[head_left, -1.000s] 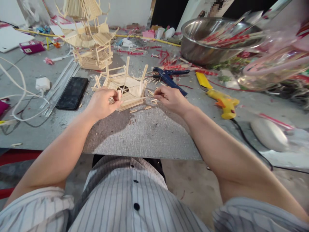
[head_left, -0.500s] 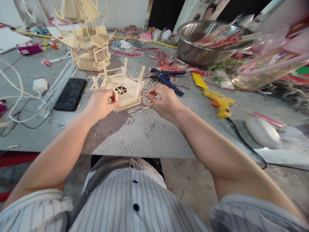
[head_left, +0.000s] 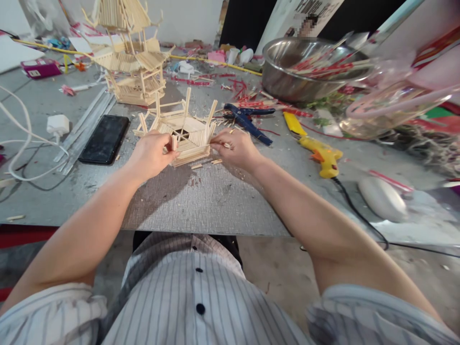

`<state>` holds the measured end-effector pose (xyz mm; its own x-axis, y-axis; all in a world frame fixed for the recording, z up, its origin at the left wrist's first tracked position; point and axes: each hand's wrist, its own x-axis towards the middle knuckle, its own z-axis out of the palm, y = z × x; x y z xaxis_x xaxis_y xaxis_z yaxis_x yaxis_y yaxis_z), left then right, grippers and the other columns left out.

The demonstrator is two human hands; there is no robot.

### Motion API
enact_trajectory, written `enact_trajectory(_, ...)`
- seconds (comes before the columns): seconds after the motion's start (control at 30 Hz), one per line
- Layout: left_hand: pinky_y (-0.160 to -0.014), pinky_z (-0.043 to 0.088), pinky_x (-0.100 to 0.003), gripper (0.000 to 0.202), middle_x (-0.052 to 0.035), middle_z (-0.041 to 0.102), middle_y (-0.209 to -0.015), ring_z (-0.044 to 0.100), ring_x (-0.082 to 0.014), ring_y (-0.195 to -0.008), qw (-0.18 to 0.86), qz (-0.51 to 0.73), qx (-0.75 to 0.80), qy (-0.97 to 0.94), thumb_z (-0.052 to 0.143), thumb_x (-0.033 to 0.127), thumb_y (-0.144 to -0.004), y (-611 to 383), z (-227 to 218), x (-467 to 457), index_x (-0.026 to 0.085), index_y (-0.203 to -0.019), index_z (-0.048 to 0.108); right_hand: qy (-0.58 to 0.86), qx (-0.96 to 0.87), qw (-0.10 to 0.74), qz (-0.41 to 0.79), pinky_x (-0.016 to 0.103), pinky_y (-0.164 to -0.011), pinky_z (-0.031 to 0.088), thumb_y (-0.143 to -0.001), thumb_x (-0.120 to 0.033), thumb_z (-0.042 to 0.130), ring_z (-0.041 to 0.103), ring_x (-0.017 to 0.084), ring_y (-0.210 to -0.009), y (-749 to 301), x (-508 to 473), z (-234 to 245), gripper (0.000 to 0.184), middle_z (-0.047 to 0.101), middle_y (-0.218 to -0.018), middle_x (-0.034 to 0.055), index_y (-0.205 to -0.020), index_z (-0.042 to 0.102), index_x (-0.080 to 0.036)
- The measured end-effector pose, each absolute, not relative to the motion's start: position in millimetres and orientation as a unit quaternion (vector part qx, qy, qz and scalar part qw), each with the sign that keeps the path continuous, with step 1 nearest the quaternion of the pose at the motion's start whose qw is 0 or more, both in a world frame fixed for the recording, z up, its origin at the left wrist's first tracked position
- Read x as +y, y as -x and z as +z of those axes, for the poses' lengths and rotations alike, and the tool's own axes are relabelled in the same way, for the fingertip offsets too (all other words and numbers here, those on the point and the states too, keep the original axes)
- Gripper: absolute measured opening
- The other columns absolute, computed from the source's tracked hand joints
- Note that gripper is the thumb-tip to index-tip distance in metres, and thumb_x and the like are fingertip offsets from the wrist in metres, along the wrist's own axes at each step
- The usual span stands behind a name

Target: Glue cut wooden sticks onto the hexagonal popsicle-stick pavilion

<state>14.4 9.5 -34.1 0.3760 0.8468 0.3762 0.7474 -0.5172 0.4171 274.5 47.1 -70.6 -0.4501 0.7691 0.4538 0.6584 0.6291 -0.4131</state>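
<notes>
A six-sided model storey built of thin wooden sticks sits on the table, with upright posts and a dark opening in its floor. My left hand is closed round a front-left post of it, thumb and fingers pinched together. At its front right corner, my right hand pinches what looks like the end of a thin wooden stick, fingertips against the model. The fingers partly hide the stick. Short stick offcuts lie in front. Behind stands a taller stick pagoda with tiered roofs.
Right of the model lie blue-handled cutters and a yellow glue gun with a black cord. A steel bowl holds red-and-white wrapped sticks. On the left are a black phone, clear strips and a white charger.
My right hand has moved slightly left, bringing its fingertips to the model's right corner. My left hand keeps its hold in the same place. The camera view has shifted a little.
</notes>
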Motion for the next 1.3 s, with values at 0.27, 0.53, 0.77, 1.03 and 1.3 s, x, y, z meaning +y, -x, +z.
enact_trajectory(0.27, -0.083, 0.049, -0.037, 0.005, -0.0026, 0.067, -0.080, 0.062, -0.0218, -0.089, 0.091, 0.274, 0.490, -0.822, 0.065, 0.021, -0.077, -15, -33, 9, 0.020, -0.076, 0.060, 0.426, -0.840, 0.326, 0.084, 0.040, -0.085, 0.050, -0.086, -0.029, 0.057, 0.065, 0.023, -0.093, -272, 48, -76, 0.018, 0.072, -0.093, 0.0075, -0.087, 0.073, -0.022)
enact_trajectory(0.53, -0.083, 0.049, -0.036, 0.005, -0.0021, 0.068, -0.079, 0.062, -0.0206, -0.087, 0.086, 0.278, 0.487, -0.823, 0.066, 0.021, -0.076, -15, -34, 9, 0.020, -0.076, 0.062, 0.433, -0.838, 0.319, 0.093, 0.040, -0.083, 0.050, -0.085, -0.028, 0.056, 0.065, 0.023, -0.091, -271, 48, -75, 0.016, 0.071, -0.090, 0.0078, -0.082, 0.072, -0.023)
enact_trajectory(0.77, -0.083, 0.049, -0.036, 0.006, -0.0019, 0.066, -0.078, 0.062, -0.0207, -0.087, 0.088, 0.277, 0.493, -0.820, 0.067, 0.021, -0.075, -15, -33, 10, 0.019, -0.074, 0.061, 0.432, -0.839, 0.318, 0.092, 0.039, -0.081, 0.049, -0.086, -0.030, 0.055, 0.064, 0.023, -0.089, -271, 49, -76, 0.017, 0.071, -0.088, 0.0077, -0.083, 0.070, -0.022)
enact_trajectory(1.03, -0.082, 0.048, -0.036, 0.009, -0.0015, 0.065, -0.076, 0.062, -0.0209, -0.086, 0.077, 0.275, 0.496, -0.820, 0.068, 0.022, -0.075, -15, -35, 11, 0.019, -0.073, 0.059, 0.426, -0.840, 0.322, 0.098, 0.038, -0.079, 0.048, -0.086, -0.029, 0.056, 0.063, 0.022, -0.088, -270, 50, -77, 0.017, 0.070, -0.088, 0.0084, -0.084, 0.070, -0.021)
enact_trajectory(1.3, -0.097, 0.044, -0.038, 0.019, -0.0041, 0.067, -0.106, 0.059, -0.0214, -0.104, -0.031, 0.408, 0.489, -0.770, 0.049, 0.039, -0.094, -11, -11, -7, 0.026, -0.101, 0.061, 0.427, -0.832, 0.343, 0.089, 0.037, -0.078, 0.047, -0.086, -0.028, 0.054, 0.062, 0.022, -0.085, -271, 46, -73, 0.017, 0.070, -0.085, 0.0073, -0.082, 0.070, -0.021)
